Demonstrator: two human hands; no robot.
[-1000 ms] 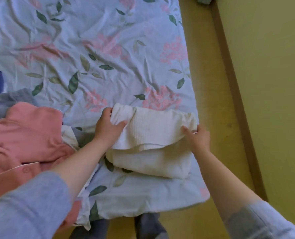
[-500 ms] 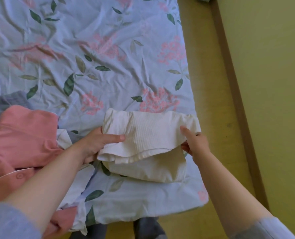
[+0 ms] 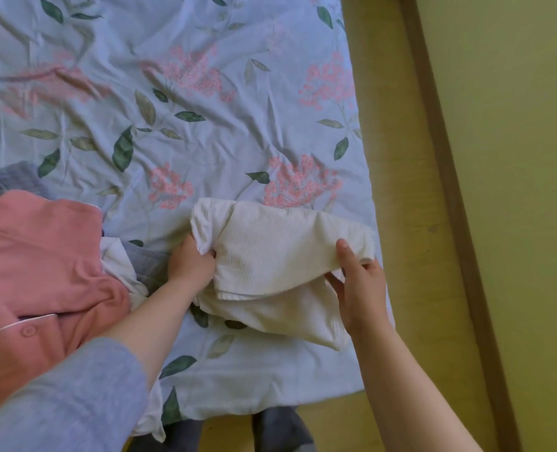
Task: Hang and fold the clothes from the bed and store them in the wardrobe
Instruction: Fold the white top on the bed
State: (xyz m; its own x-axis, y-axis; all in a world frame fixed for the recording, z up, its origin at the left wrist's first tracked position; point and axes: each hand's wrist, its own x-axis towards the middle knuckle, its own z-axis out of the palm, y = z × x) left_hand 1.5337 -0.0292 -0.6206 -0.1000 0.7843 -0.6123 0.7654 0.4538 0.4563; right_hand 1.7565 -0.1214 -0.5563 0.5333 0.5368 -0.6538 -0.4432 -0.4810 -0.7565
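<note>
Left hand (image 3: pixel 191 262) grips white garment's (image 3: pixel 280 252) 9 o'clock edge, right hand (image 3: pixel 362 288) pinches its 3 o'clock edge, at bed's (image 3: pixel 205 141) 5 o'clock corner; pull sides level & taut, match edges, then press flat.

Both hands (image 3: pixel 191 265) (image 3: pixel 362 288) gripping cream garment (image 3: pixel 270 252) on bed (image 3: pixel 205 125)

The floral bedsheet (image 3: pixel 205 141) is lying open beyond the white garment (image 3: pixel 270 249); the pink garment (image 3: pixel 42 256) is crowding the left side, and a floor strip (image 3: pixel 397 190) is running free along the wall (image 3: pixel 515 158) on the right.
</note>
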